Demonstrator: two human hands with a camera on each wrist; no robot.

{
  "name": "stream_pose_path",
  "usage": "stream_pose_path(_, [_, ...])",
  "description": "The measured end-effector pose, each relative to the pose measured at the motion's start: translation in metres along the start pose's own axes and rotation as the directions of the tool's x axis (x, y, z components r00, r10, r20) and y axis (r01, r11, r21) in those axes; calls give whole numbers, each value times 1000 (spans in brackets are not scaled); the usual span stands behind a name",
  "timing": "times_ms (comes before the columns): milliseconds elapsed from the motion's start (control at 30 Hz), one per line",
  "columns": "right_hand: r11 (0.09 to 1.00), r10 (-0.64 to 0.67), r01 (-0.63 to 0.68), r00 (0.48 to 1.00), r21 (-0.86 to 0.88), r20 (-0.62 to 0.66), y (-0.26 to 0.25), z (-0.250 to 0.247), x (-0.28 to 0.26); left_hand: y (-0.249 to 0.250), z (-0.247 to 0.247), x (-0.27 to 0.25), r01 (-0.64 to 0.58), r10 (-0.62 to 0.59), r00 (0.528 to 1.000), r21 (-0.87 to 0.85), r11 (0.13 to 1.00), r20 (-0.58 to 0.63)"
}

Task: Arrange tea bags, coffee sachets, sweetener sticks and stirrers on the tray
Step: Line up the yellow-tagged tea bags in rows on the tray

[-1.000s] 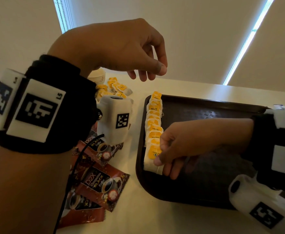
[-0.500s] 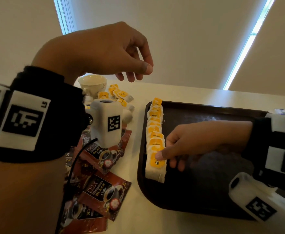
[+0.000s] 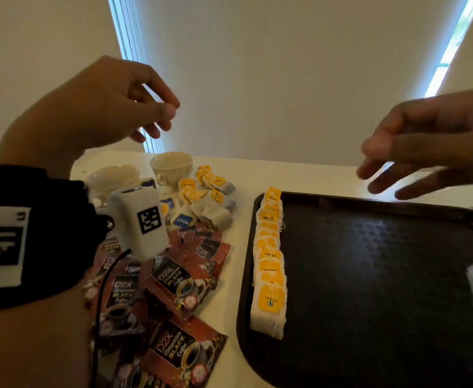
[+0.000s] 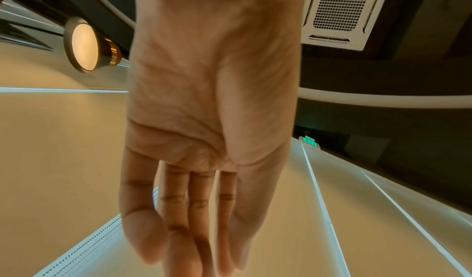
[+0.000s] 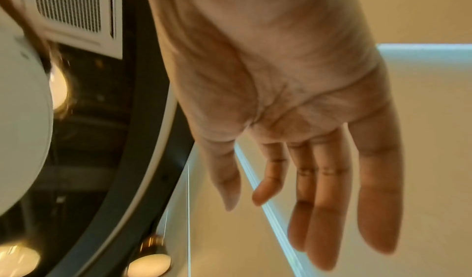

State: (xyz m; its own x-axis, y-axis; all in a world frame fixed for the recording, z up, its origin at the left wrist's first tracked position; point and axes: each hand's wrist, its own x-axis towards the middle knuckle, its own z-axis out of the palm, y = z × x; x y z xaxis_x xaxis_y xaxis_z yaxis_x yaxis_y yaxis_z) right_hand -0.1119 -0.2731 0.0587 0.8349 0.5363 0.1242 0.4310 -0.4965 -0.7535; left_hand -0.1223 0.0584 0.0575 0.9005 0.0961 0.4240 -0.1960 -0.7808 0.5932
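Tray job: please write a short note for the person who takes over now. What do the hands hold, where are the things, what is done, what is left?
Left hand: raised over the table, holds nothing.
Right hand: raised above the tray's far edge, fingers loose, holds nothing.
Done: one neat row of tea bags along the left side of the tray.
Left: more loose tea bags near the cup, and the coffee sachets on the table left of the tray. Sweetener sticks and stirrers cannot be made out.

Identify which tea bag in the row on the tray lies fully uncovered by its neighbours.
The tea bag at the near end of the row, closest to the camera, along the left edge of the tray. It overlaps the next one; the others show mostly their yellow tags.
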Motion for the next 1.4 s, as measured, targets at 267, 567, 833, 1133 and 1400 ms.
stream_pose_path(267, [991, 81, -43, 948, 129, -308, 23, -85, 0, 2, 17, 6, 61, -75, 992, 140, 988, 97])
stream_pose_path(567, [964, 150, -56, 922, 261, -357, 79, -69, 23, -10, 77, 61, 23, -232, 879, 450, 893, 416])
stream_pose_path(833, [940, 257, -240, 965, 242, -42, 92, -22, 40, -63, 128, 111, 133, -455, 806, 633, 762, 379])
stream_pose_path(1133, [951, 231, -205, 968, 232, -94, 91, -30, 39, -71, 164, 121, 196, -562, 778, 741, 642, 281])
stream_pose_path(1400, [951, 238, -213, 967, 225, -92, 88, -29, 41, -72, 168, 114, 233, -526, 784, 628, 742, 331])
